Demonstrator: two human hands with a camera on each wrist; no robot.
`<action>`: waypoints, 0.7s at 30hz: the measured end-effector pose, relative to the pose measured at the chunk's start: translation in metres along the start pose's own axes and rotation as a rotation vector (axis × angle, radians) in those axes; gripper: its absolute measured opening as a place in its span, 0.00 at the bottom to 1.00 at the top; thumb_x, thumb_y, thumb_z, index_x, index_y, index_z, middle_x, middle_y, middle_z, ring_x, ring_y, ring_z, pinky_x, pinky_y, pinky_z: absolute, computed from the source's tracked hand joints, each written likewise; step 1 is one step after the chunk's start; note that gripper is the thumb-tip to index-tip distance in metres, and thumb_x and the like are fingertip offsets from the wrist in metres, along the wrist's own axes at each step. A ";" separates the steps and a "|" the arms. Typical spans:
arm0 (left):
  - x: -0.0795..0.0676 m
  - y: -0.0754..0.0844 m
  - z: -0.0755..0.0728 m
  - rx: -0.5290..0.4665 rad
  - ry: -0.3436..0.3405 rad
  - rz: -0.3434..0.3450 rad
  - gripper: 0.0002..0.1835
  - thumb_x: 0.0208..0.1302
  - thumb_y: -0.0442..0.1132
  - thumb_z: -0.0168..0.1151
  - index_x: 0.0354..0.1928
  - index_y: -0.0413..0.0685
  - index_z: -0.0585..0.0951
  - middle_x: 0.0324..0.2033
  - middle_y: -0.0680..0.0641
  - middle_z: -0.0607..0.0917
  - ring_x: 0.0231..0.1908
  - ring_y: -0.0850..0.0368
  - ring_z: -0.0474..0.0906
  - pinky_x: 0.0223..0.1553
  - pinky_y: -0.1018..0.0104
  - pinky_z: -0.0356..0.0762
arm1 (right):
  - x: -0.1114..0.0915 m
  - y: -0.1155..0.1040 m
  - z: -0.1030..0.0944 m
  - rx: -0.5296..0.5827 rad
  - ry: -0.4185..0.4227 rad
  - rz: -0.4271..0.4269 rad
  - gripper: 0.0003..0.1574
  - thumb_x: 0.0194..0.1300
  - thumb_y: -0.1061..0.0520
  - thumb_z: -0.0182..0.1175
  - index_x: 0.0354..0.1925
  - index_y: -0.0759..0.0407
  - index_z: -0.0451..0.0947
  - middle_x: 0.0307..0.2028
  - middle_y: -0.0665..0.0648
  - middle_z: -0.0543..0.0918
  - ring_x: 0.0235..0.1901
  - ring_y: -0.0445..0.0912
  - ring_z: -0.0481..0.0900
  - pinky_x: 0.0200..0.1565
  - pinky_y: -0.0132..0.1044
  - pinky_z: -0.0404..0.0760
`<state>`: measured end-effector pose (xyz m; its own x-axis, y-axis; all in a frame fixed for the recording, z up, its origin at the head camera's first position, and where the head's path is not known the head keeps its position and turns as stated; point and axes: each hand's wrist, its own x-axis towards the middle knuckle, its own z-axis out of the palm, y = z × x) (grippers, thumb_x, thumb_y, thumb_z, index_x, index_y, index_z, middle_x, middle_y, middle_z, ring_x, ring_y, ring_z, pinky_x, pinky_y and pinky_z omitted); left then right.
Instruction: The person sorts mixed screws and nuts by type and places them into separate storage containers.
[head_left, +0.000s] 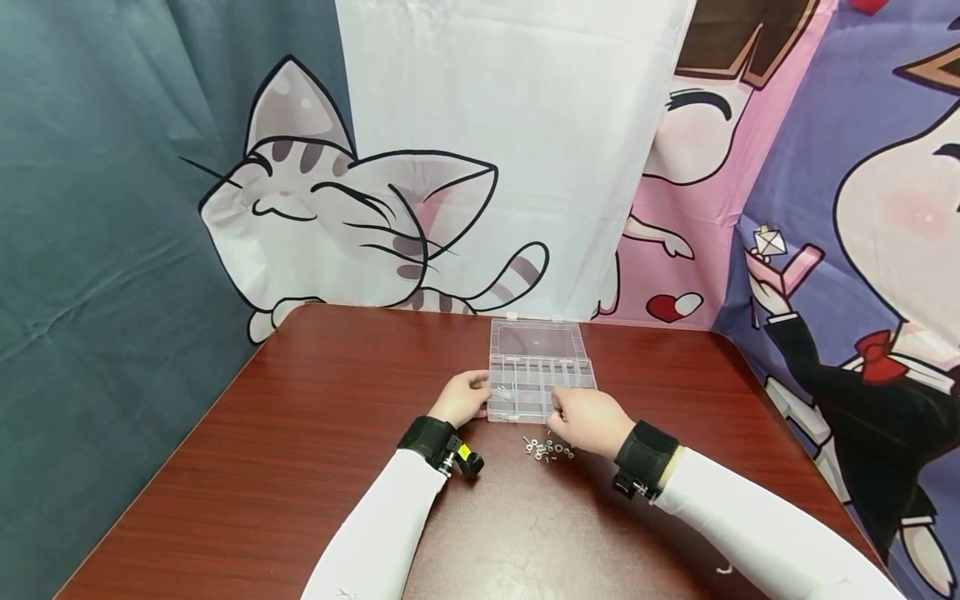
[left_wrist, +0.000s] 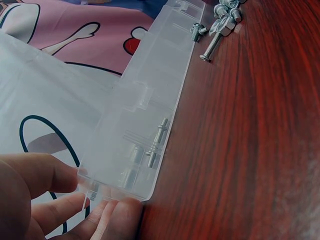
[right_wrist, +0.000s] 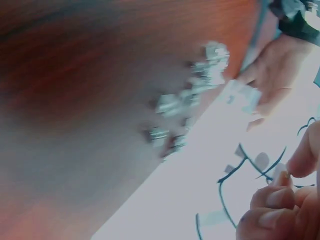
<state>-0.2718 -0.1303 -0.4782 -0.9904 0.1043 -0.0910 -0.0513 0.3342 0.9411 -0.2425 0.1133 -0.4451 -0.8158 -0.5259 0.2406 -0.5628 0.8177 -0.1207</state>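
A clear plastic compartment box (head_left: 534,362) lies on the table with its lid folded back. My left hand (head_left: 459,400) holds the box's left end, thumb and fingers around the corner in the left wrist view. Screws (head_left: 504,392) lie in a left compartment; a screw (left_wrist: 158,140) shows through the front wall. My right hand (head_left: 592,421) is over the box's right part, fingers curled. In the right wrist view, its thumb and index finger pinch a small piece (right_wrist: 281,174), too blurred to name. Loose nuts (head_left: 558,448) and bolts (left_wrist: 212,47) lie before the box.
The brown wooden table (head_left: 337,467) extends around the box. A printed cloth backdrop (head_left: 510,100) hangs behind it. Each wrist wears a black band (head_left: 427,440) with a small camera.
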 end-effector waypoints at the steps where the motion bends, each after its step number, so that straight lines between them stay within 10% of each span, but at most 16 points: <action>1: 0.000 0.000 -0.001 0.002 0.001 0.001 0.26 0.70 0.31 0.55 0.69 0.38 0.70 0.54 0.37 0.79 0.45 0.50 0.81 0.37 0.64 0.86 | 0.003 -0.003 -0.001 0.009 -0.006 -0.002 0.14 0.57 0.54 0.55 0.21 0.48 0.62 0.15 0.43 0.58 0.16 0.39 0.59 0.18 0.33 0.55; 21: 0.001 -0.002 -0.002 -0.005 -0.004 0.006 0.25 0.70 0.32 0.55 0.69 0.39 0.71 0.56 0.36 0.78 0.47 0.48 0.82 0.37 0.62 0.86 | 0.061 -0.043 0.001 0.125 -0.007 -0.097 0.12 0.59 0.62 0.61 0.24 0.51 0.69 0.18 0.45 0.69 0.19 0.39 0.66 0.22 0.31 0.64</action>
<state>-0.2731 -0.1326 -0.4791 -0.9902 0.1097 -0.0861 -0.0456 0.3288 0.9433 -0.2681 0.0459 -0.4260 -0.7575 -0.6028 0.2506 -0.6507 0.7280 -0.2160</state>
